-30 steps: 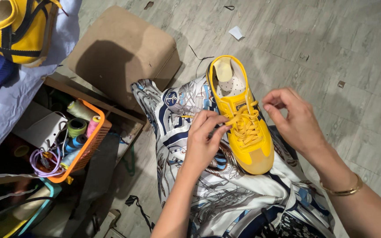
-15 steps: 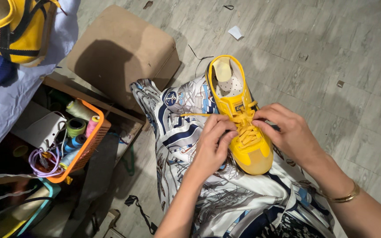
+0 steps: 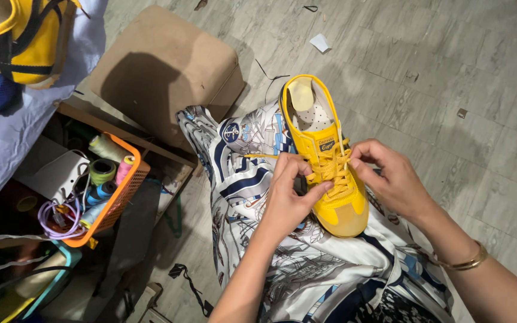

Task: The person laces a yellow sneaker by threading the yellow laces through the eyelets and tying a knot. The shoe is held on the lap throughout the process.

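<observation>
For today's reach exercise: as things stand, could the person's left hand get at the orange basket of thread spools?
Probably yes. The left hand is pinching the yellow laces on the shoe, so it must let go first. The orange basket sits open-topped to its left, with only patterned cloth between.

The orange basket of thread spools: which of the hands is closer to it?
Left. The left hand works the laces on the yellow shoe, on the side toward the orange basket; the right hand is across the shoe, farther off.

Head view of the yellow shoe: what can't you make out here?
- Yellow shoe: left side hidden by the left hand.
- Laces: lace ends covered by both hands' fingers; right hand.
- Orange basket: spools partly hidden, tangled.
- Patterned cloth: cut off by bottom edge.
</observation>
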